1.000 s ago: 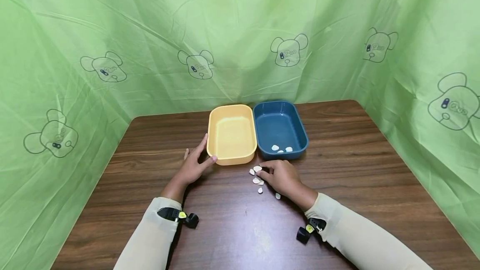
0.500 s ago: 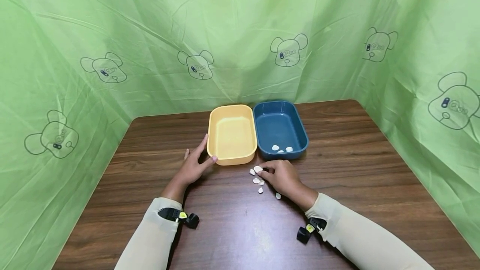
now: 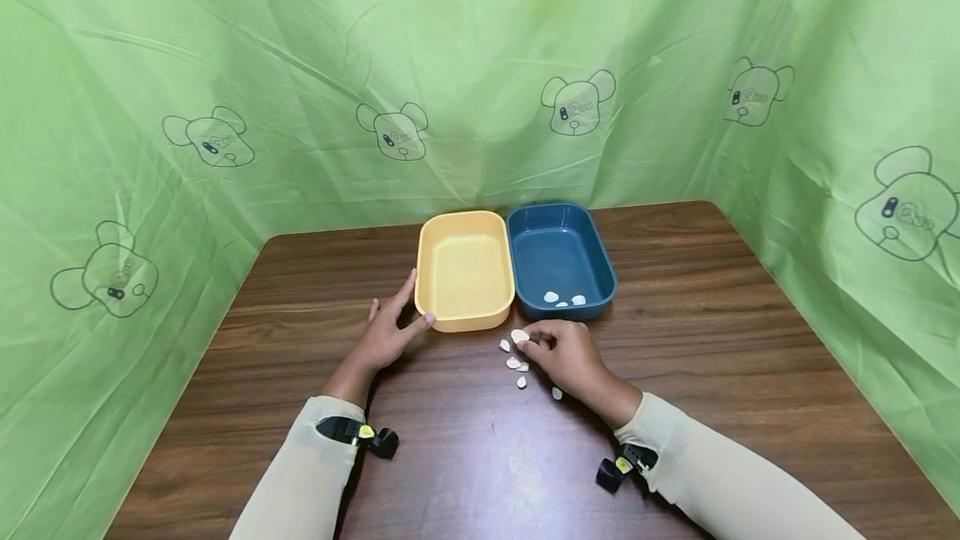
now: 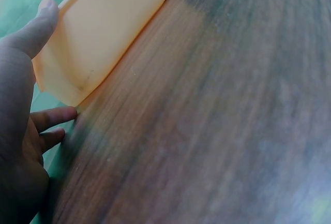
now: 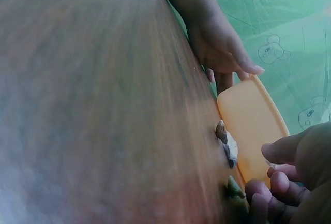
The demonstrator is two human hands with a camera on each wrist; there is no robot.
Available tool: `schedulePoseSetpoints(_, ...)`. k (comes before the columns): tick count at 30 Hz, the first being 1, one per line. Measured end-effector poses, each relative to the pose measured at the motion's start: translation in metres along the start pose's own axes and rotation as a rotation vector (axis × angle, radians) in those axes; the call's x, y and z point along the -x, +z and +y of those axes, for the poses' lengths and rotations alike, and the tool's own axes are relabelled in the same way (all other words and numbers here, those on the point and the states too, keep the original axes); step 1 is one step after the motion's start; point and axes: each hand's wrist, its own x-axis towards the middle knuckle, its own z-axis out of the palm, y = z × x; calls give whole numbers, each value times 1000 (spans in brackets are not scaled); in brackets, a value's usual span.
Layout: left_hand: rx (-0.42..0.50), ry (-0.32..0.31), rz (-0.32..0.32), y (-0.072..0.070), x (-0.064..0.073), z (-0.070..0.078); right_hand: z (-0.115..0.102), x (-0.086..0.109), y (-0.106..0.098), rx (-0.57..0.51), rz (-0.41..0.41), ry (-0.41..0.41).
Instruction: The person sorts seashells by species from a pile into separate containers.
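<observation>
My right hand point(image 3: 567, 355) pinches a small white shell-like piece point(image 3: 520, 337) between thumb and index finger, just in front of the trays. Several similar pieces point(image 3: 513, 363) lie on the table under and beside it; in the right wrist view the loose pieces point(image 5: 230, 149) look white and grey-brown. My left hand point(image 3: 385, 338) rests with extended fingers along the left side of a yellow tray point(image 3: 467, 324), thumb at its near corner. In the left wrist view, the thumb lies at the tray's rim and two fingertips point(image 4: 68, 113) reach its lower edge.
A blue tray point(image 3: 555, 312) stands against the yellow one's right side, with three white pieces point(image 3: 551, 297) near its front wall. One stray piece point(image 3: 557, 393) lies below my right hand. Green printed cloth point(image 3: 480, 65) hangs around the wooden table point(image 3: 480, 457).
My right hand has drawn the pinched white piece slightly up and to the right, apart from the piece beside it. The left hand and both trays stay in place.
</observation>
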Motion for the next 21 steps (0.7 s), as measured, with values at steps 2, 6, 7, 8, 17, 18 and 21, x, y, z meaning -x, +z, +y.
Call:
schedulePoseSetpoints(2,-8,4,2,0,0,1,-3,1,-1,-17,14,-11)
schedulePoseSetpoints(6,-26,-4,-2,0,1,5,-9,2,-3,-91,42,-41)
schedulePoseSetpoints(7,-25,-11,-2,-1,1,6,-10,2,-4,-112,48,-54)
schedulePoseSetpoints(8,-23,-16,-5,-1,1,8,-11,2,-4,-131,55,-68)
schedulePoseSetpoints(17,-3,-30,-5,0,1,5,-13,0,-10,-153,186,-236)
schedulePoseSetpoints(18,-9,-39,-13,-1,1,6,-13,0,-10,-157,202,-255)
schedulePoseSetpoints(21,-7,-58,-16,0,0,2,-11,-2,-11,-202,236,-306)
